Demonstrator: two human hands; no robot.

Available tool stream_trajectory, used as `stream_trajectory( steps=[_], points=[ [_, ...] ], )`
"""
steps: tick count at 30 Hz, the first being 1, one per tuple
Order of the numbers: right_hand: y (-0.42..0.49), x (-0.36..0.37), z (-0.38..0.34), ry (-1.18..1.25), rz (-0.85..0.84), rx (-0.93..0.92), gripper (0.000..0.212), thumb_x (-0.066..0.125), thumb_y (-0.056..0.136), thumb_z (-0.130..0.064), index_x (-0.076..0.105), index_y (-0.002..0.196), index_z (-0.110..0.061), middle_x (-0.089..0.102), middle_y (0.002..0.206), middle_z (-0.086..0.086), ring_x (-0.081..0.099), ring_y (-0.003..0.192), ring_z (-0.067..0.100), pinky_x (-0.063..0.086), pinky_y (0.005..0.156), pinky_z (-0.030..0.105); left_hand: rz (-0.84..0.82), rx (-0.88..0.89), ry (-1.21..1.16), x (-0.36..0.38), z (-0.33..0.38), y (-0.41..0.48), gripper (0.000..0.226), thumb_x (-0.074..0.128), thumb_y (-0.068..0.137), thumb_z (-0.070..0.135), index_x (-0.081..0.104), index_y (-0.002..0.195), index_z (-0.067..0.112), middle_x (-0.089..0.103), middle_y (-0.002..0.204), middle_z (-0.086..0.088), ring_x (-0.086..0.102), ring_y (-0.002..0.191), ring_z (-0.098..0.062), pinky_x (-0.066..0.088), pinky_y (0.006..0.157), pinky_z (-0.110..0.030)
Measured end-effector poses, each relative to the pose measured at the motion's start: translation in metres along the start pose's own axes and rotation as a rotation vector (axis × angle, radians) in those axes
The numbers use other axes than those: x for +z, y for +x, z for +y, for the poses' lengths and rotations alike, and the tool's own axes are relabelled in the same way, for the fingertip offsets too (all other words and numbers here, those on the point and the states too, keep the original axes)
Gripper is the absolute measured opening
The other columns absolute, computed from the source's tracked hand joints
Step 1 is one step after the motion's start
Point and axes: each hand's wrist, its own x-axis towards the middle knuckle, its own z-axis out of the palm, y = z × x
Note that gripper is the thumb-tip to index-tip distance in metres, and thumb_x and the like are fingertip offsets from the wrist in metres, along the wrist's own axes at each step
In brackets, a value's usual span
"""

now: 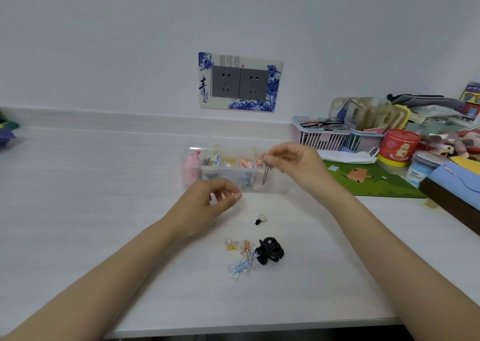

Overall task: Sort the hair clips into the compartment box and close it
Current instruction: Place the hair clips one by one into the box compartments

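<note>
A clear compartment box (197, 169) stands open on the white table, with pink, blue and orange clips in several of its cells. My right hand (293, 163) hovers over the box's right end and pinches a thin dark hair clip (266, 174) that hangs down. My left hand (213, 200) is just in front of the box, fingers curled, holding nothing I can see. Loose on the table nearer me lie a black claw clip (270, 253), a small black-and-white clip (261, 219), a yellow clip (232, 246), an orange clip (246, 246) and iridescent bow clips (240, 268).
Pink and blue baskets (322, 137) with glasses and clutter stand at the back right. A red tub (398, 144), a white mask (348, 156) and a green mat (363, 179) lie right of the box. The table's front edge (233, 327) is close.
</note>
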Motion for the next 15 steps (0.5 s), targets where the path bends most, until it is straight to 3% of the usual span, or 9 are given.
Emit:
stream_trajectory(
  steps=[2, 5, 11, 15],
  points=[
    [0.025, -0.002, -0.003, -0.016, 0.085, -0.016, 0.01, 0.071, 0.08, -0.013, 0.065, 0.082, -0.02, 0.069, 0.083, -0.004, 0.064, 0.077, 0.008, 0.049, 0.077, 0.015, 0.015, -0.008, 0.009, -0.003, -0.004, 0.001, 0.009, 0.059, 0.088, 0.032, 0.068, 0.091, 0.029, 0.065, 0.082, 0.009, 0.053, 0.077, -0.008, 0.037, 0.062, -0.011],
    [0.055, 0.003, 0.001, -0.034, 0.131, -0.01, 0.01, 0.072, 0.08, -0.014, 0.063, 0.079, -0.02, 0.069, 0.084, 0.002, 0.064, 0.08, 0.013, 0.049, 0.072, 0.012, 0.026, -0.007, 0.011, -0.004, -0.005, 0.001, 0.009, 0.058, 0.089, 0.031, 0.066, 0.091, 0.031, 0.067, 0.085, 0.006, 0.054, 0.08, -0.011, 0.037, 0.062, -0.01],
    [0.079, 0.029, 0.026, -0.185, 0.01, 0.09, 0.007, 0.071, 0.082, -0.018, 0.065, 0.078, -0.015, 0.069, 0.085, 0.012, 0.06, 0.073, 0.015, 0.047, 0.063, 0.02, 0.034, 0.01, 0.015, -0.005, -0.008, 0.001, 0.009, 0.058, 0.09, 0.027, 0.067, 0.093, 0.03, 0.068, 0.086, 0.004, 0.054, 0.082, -0.012, 0.037, 0.062, -0.011],
    [0.076, 0.027, 0.035, -0.487, -0.014, 0.016, 0.011, 0.063, 0.086, -0.026, 0.071, 0.089, -0.019, 0.069, 0.1, 0.0, 0.057, 0.091, 0.015, 0.044, 0.082, 0.031, 0.01, 0.024, 0.018, -0.006, -0.006, 0.001, 0.011, 0.058, 0.09, 0.027, 0.068, 0.094, 0.026, 0.064, 0.081, 0.012, 0.053, 0.077, -0.004, 0.037, 0.065, -0.008]
  ],
)
